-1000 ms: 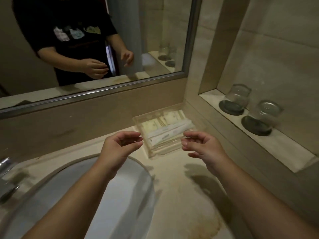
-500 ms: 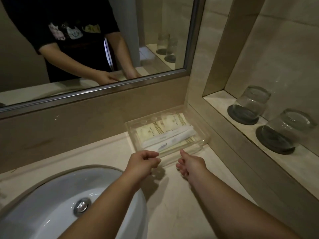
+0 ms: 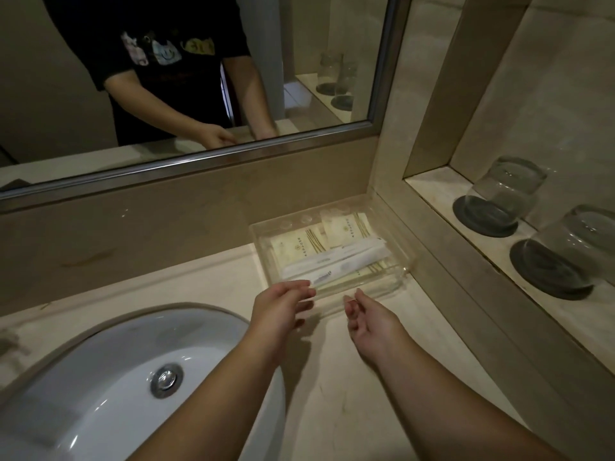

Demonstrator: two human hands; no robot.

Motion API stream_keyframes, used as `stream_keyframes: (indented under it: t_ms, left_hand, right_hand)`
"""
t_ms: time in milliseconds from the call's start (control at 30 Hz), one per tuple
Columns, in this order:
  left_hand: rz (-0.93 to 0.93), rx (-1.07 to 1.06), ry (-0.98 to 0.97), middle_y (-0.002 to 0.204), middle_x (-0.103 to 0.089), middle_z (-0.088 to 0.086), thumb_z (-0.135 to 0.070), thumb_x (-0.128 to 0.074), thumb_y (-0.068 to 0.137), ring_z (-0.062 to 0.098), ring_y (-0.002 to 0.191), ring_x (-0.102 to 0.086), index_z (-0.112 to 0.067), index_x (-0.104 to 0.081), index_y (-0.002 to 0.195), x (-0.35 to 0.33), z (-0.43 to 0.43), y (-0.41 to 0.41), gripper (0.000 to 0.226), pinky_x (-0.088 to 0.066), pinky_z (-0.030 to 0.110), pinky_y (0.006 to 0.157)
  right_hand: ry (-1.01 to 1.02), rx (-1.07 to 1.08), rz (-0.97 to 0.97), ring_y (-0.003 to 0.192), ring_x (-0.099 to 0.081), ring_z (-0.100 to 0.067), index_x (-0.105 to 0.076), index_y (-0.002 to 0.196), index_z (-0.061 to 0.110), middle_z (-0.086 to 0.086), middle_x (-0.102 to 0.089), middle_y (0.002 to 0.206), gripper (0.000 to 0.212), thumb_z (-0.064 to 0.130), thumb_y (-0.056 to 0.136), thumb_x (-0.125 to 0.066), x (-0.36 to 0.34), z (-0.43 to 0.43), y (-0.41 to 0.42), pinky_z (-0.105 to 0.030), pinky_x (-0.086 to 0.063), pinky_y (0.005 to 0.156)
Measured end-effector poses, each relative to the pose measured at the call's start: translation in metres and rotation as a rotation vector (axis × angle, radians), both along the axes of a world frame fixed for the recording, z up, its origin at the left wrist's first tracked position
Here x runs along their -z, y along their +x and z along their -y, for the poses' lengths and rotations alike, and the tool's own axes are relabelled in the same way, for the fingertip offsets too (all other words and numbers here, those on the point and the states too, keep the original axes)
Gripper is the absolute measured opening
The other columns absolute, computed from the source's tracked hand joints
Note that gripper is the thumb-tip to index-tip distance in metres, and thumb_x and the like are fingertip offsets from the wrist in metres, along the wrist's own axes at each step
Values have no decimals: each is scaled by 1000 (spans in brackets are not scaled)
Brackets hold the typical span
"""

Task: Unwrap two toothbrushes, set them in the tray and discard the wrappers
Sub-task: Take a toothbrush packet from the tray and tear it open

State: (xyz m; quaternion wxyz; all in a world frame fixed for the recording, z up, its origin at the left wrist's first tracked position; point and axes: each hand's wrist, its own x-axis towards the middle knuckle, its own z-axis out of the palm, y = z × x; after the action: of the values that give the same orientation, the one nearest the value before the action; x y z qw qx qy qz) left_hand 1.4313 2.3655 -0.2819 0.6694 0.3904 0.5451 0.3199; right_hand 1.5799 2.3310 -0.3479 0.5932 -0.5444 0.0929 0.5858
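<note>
— Fingers (image 3: 301,291) of the left hand (image 3: 278,309) curl loosely forward, their tips at the near rim of the tray (image 3: 401,277), right by the end of one wrapped toothbrush (image 3: 324,278). Whether they actually pinch that wrapper end I cannot tell; the tips lie against it or just beside it.

— And the other hand?

— Right hand (image 3: 371,319) sits palm up and half turned, its fingers slightly spread and bent, holding nothing. It hovers just in front of the tray's near wall, beside the left hand, with a small gap between the two.

— Where are the toothbrushes?

— Both lie in the clear plastic tray, in their white wrappers, side by side and slanting from near left to far right. The second wrapped toothbrush (image 3: 352,252) lies just behind the first. Beneath them are flat cream sachets (image 3: 344,227) with gold stripes.

— And the tray itself?

— It stands on the pale stone counter (image 3: 349,377), pushed into the corner where the backsplash meets the right-hand wall. A white basin (image 3: 109,377) with a metal drain (image 3: 166,380) sits to the left, near the left forearm.

— Anything else around?

— Two upturned glasses (image 3: 507,188) stand on dark coasters (image 3: 484,217) in a recessed shelf on the right, well apart from the tray. A mirror (image 3: 199,78) above the backsplash reflects a person in a dark printed shirt.
</note>
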Motion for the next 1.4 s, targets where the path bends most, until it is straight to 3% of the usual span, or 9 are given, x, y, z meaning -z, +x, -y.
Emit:
stream_keyframes:
  t_ms: [133,267,500,667,967,1200,1400]
  left_hand:
    - [-70,6,116,90,-73,8,-10,-61,82,20,79,-64,-19,-70,79,-6,9,-5,13,-46,28,65]
    - [-60,9,74,90,-73,6,-9,-63,81,22,81,-67,-18,-70,83,-3,22,-6,12,-47,28,64]
    - [29,-47,-19,79,-75,1,-8,-64,79,19,75,-69,-17,-70,85,4,45,-13,12,-46,27,62]
    - [36,-63,-22,78,-75,1,-8,-66,79,16,67,-68,-17,-70,85,5,53,-13,12,-46,24,57]
    - [22,-49,-3,81,-75,2,-9,-64,81,18,72,-68,-17,-70,86,6,57,-16,12,-47,24,55]
    - [18,-52,-13,87,-74,7,-8,-62,83,23,78,-68,-15,-69,88,10,56,-17,11,-48,28,62]
    - [5,-47,-21,85,-74,4,-9,-63,83,20,75,-68,-16,-69,87,13,51,-13,11,-48,24,55]
  right_hand:
    - [-55,30,126,36,-53,-1,-60,88,7,-5,-65,76,16,23,88,-60,3,15,-2,-15,-31,31]
    - [-150,25,232,39,-50,-6,-63,80,5,1,-64,48,25,29,86,-63,2,38,-4,-17,-31,31]
    - [-216,-26,227,32,-45,-5,-67,84,1,2,-61,41,32,33,86,-62,10,77,-3,-19,-28,31]
    - [-245,-30,258,40,-49,-9,-68,79,3,0,-65,45,31,33,84,-64,10,96,-4,-21,-30,35]
    - [-266,-39,324,46,-53,-12,-68,77,3,-6,-67,58,29,30,85,-64,9,101,-3,-22,-33,37]
    - [-264,-49,361,44,-48,-12,-66,75,4,-3,-62,53,28,30,86,-62,9,100,-1,-24,-31,39]
    - [-267,-37,346,47,-50,-14,-68,74,4,-3,-64,53,29,31,84,-65,11,97,2,-24,-32,39]
